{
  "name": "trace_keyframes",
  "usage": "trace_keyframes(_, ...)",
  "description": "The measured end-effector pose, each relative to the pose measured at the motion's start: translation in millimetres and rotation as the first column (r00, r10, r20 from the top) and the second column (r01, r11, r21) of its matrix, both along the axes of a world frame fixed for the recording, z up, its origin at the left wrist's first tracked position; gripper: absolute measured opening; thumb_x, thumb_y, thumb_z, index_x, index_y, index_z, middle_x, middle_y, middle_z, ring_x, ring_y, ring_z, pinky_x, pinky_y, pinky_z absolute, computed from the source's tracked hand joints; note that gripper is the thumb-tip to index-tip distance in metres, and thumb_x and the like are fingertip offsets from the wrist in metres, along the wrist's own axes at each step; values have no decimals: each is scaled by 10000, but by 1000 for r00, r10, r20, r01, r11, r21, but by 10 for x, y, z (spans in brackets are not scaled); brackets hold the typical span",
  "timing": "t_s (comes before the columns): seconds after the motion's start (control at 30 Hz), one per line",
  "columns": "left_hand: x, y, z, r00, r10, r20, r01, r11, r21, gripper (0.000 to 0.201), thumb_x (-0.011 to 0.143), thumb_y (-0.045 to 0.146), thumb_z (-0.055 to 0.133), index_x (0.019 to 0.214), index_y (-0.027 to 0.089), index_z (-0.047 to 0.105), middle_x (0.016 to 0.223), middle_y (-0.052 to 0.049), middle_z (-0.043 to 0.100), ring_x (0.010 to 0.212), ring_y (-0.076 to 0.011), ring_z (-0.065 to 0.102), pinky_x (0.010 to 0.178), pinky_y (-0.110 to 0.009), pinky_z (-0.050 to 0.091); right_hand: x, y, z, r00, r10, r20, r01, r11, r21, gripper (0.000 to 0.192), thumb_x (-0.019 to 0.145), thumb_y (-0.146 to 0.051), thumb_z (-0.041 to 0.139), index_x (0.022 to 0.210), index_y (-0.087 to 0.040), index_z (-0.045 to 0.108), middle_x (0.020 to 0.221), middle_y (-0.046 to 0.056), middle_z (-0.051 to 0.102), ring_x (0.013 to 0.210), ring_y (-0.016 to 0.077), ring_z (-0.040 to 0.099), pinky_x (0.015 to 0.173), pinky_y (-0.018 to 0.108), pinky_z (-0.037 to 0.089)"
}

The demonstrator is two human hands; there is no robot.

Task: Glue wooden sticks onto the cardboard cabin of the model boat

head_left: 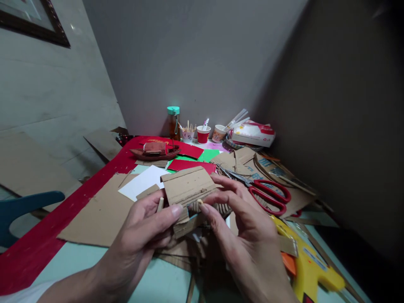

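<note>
In the head view, my left hand (142, 229) is closed on the left side of a small cardboard model (189, 187) with a sloped, roof-like top panel. A short pale stick (160, 205) pokes up beside its fingers. My right hand (246, 227) pinches a small pale piece of stick (200, 202) between thumb and index finger, at the opening under the top panel. Its other fingers curl behind the model's right side. Ribbed cardboard shows inside the opening; the underside is partly hidden by both hands.
Red-handled scissors (271, 195) and a yellow glue gun (306, 261) lie on the right. A flat cardboard sheet (94, 214) and white paper (143, 183) lie left. Behind stand a model boat (154, 150), a bottle (173, 124) and a red paper cup (203, 134).
</note>
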State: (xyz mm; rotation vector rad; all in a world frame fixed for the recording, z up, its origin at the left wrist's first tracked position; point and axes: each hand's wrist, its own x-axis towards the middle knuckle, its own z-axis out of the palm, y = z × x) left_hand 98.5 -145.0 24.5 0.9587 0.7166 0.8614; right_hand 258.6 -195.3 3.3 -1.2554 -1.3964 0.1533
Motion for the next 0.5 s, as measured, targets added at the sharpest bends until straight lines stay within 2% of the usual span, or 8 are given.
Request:
trace_keyframes(0.1, 60, -31, -2, 1000, 17, 8, -17, 999, 28, 267, 805, 296, 829, 1063, 243, 788, 992, -41, 772, 796, -170, 654, 691, -220, 552, -19, -17, -4, 999, -1, -37, 1, 1000, -3, 119, 934, -158, 652, 848, -237, 679, 1173, 57, 689, 1194, 206, 636, 972, 344, 524)
trace_keyframes(0.2, 97, -44, -19, 998, 41, -37, -40, 998, 38, 330, 828, 283, 816, 1153, 250, 771, 1136, -59, 792, 1050, -262, 715, 925, -326, 581, -20, -24, -7, 999, 22, 35, -22, 1000, -19, 105, 931, -170, 664, 856, -241, 690, 1179, 57, 702, 1185, 201, 654, 947, 330, 551)
trace_keyframes(0.3, 90, -37, -62, 997, 47, -58, -45, 998, 44, 354, 849, 295, 807, 1196, 248, 754, 1186, -73, 795, 1130, -298, 715, 982, -373, 574, -22, -25, -10, 996, 18, 92, -16, 1000, -22, 75, 927, -194, 678, 876, -242, 703, 1202, 66, 704, 1177, 213, 666, 927, 344, 569)
trace_keyframes(0.4, 64, -30, -98, 996, 63, -60, -59, 997, 57, 425, 849, 285, 811, 1263, 260, 719, 1216, -73, 791, 1146, -313, 717, 987, -393, 579, -39, -35, -12, 999, -20, 41, 21, 999, -25, 104, 923, -188, 668, 832, -234, 693, 1194, 72, 707, 1168, 225, 669, 924, 367, 568)
trace_keyframes(0.5, 42, -36, -107, 994, 49, -100, -39, 994, 103, 379, 854, 307, 809, 1224, 266, 739, 1223, -58, 790, 1135, -304, 723, 988, -380, 581, -34, -50, -16, 998, 2, 59, 0, 999, -41, 105, 934, -190, 661, 849, -239, 696, 1205, 61, 701, 1181, 203, 660, 930, 334, 563)
